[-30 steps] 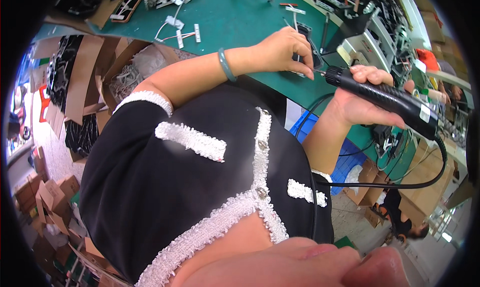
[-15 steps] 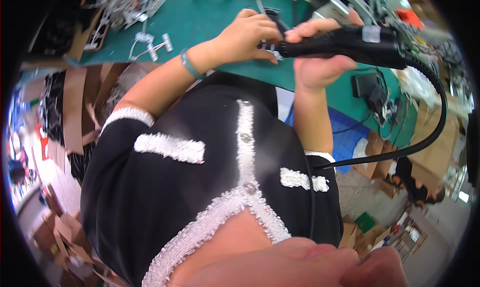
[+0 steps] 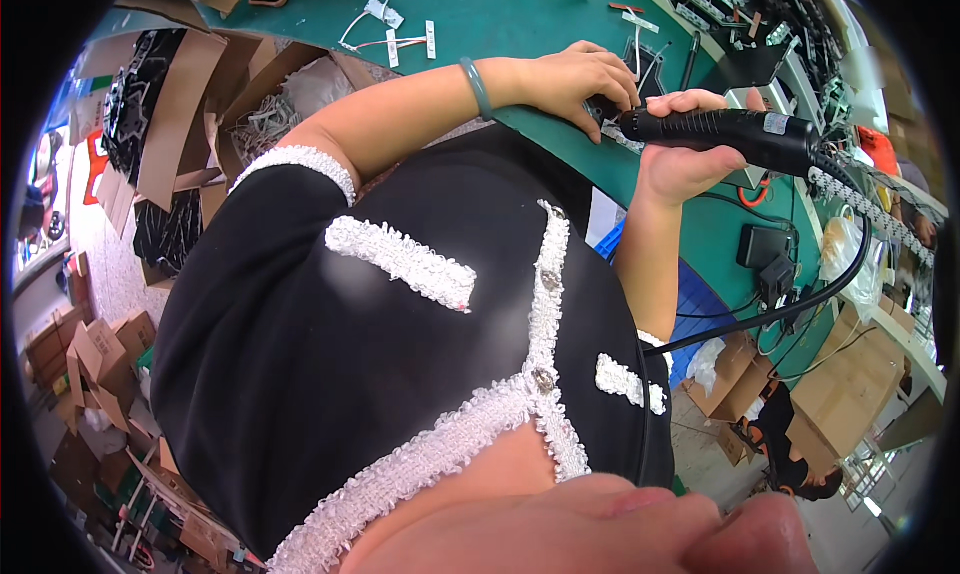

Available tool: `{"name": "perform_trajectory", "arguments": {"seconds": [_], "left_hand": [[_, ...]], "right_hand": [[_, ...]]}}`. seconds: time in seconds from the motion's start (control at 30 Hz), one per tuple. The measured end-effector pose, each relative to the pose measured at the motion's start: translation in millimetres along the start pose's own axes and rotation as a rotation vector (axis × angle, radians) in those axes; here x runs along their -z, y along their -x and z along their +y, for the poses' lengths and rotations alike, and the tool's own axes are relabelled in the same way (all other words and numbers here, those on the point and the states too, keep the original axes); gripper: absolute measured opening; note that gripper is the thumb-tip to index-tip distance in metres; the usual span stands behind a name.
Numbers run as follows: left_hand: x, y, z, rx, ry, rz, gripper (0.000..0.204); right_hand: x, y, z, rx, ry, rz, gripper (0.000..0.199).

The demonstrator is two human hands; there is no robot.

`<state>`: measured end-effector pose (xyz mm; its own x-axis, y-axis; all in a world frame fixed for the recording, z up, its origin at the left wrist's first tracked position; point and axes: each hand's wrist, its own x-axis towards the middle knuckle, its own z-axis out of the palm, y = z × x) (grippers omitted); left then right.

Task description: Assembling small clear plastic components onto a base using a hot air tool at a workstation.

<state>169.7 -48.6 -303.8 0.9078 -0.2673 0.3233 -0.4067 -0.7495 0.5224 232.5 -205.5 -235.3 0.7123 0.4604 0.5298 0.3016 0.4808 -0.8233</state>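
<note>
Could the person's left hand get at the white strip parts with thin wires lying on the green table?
Probably yes: the left hand rests on the green table, with bare tabletop between it and the white strip parts.

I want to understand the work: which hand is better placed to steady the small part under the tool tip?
Left. The left hand already pinches the small part on the green table; the right hand grips the black power tool.

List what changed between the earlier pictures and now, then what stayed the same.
The right hand brought the black corded power tool in from the right, so its tip now meets the small part under the left hand at the edge of the green bench. Nothing was let go. The right hand's grip on the tool, the left hand's place on the part and its green bangle stayed.
</note>
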Motion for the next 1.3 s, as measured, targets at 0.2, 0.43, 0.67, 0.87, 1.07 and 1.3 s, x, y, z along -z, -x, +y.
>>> {"name": "perform_trajectory", "arguments": {"seconds": [0.2,0.43,0.67,0.87,1.07,1.3], "left_hand": [[2.4,-1.5,0.6,-0.009,0.001,0.001,0.048],[-4.1,-2.4,-7.4,-0.027,0.025,-0.007,0.052],[-3.3,-1.5,-6.8,-0.033,0.077,-0.013,0.052],[-3.4,-2.2,-5.7,-0.051,0.073,0.014,0.053],[4.4,-1.7,-13.4,-0.182,0.258,0.106,0.045],[29.1,-18.7,-10.4,0.352,0.19,0.38,0.016]], "right_hand": [[-1.3,-1.6,-1.8,0.005,0.031,-0.026,0.094],[-2.5,-0.7,-0.4,0.026,0.084,-0.098,0.094],[-7.0,3.8,1.3,0.082,0.166,-0.24,0.092],[-8.1,7.8,0.3,0.078,0.171,-0.219,0.093],[27.1,0.9,-8.6,0.048,-0.034,-0.006,0.095],[125.6,10.1,-43.8,0.089,0.481,0.385,0.084]]}}
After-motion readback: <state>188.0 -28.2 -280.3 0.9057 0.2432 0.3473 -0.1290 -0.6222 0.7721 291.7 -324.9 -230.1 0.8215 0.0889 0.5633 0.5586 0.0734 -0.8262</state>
